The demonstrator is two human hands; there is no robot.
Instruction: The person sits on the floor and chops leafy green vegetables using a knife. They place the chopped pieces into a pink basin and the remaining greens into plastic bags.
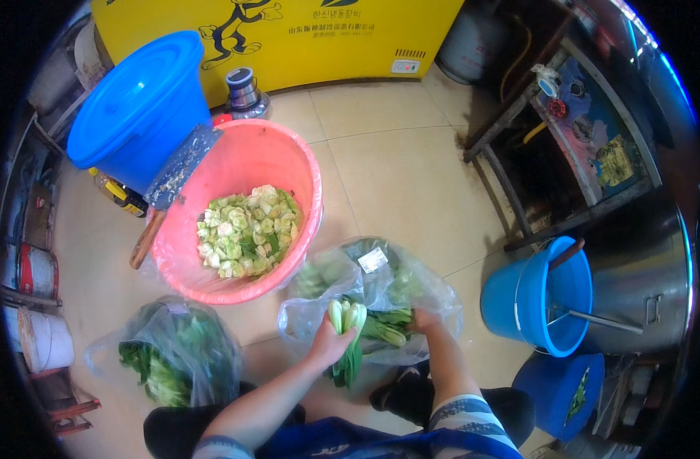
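Observation:
My left hand (334, 342) grips a small bunch of bok choy (348, 318), its pale stem ends up and its green leaves hanging down. At the mouth of a clear plastic bag (441, 292) is my right hand (424, 319), beside more bok choy (387, 330); its fingers are mostly hidden. Ahead and to the left stands a pink tub (180, 281), lined with clear plastic film. Cut bok choy root ends (246, 229) lie inside it. A cleaver with a dark blade (180, 166) and wooden handle rests across the tub's left rim.
Left of me a second plastic bag holds leafy greens (166, 356). A lidded blue bucket (143, 103) stands behind the tub, before a yellow chest freezer (350, 51). To the right are a light-blue pail (504, 298), a dark-blue container (547, 396) and a metal-framed stand (510, 195).

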